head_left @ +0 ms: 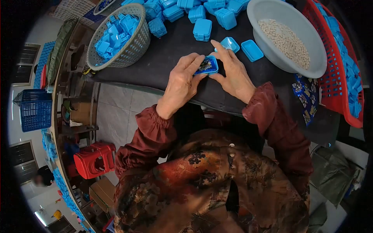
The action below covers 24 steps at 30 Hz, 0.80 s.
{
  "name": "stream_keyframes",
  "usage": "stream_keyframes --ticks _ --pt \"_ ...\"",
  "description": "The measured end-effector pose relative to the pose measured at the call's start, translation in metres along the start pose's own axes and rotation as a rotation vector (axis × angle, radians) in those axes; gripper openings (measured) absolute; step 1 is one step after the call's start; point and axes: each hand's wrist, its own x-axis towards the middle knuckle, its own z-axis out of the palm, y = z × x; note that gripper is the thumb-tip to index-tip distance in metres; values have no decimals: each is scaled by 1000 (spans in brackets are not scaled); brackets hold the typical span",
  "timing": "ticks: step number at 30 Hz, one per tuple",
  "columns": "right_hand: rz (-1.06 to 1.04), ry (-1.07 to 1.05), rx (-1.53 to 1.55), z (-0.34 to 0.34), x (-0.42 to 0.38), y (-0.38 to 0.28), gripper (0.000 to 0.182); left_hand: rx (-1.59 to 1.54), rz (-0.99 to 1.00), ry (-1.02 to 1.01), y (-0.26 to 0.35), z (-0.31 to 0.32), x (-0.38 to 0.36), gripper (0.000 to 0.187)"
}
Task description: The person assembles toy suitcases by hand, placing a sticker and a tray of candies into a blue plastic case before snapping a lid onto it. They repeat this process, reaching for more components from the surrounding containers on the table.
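My left hand [182, 80] is closed around a small blue plastic box [215, 65], with the thumb along its near edge and the fingers over its left side. Inside it lies a dark blue printed piece [206, 66] with a silvery, patterned face, partly covered by my fingers. At the box's right side is my right hand [234, 74], its fingers stretched apart and its thumb by the near right corner. Just beyond those fingers sits an open blue box part [230, 44], partly hidden. A shallow blue tray-like part [252, 51] lies to its right.
A grey basin [316, 58] of pale bean-like pieces [285, 42] stands right, beside a red basket [332, 62] of blue parts. Dark blue printed packets [305, 97] lie below the basin. A grey basket [136, 48] of blue parts stands left; several closed blue boxes [202, 30] are piled behind.
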Motion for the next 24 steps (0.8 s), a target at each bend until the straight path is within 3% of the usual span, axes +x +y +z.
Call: stream_keyframes --ticks 2,4,8,11,17,22,24 --pt "-18 17 -21 0 0 -1 84 80 118 -56 -6 -1 0 45" --pt "127 -12 -80 -2 -1 -5 82 146 166 -106 -10 -3 1 50" --pt "29 33 -112 -2 -1 -2 76 149 198 -201 -12 -2 -4 63" --pt "-13 41 -98 -10 -10 -6 73 223 275 -213 2 2 -4 59" --pt "126 59 -194 -44 -58 -26 75 116 324 -242 35 33 -11 60" --pt "18 14 -296 -60 -79 -20 70 171 387 -240 46 56 -5 60" --pt "-29 -5 -497 -57 -83 -28 73 197 384 -224 48 57 -6 60"
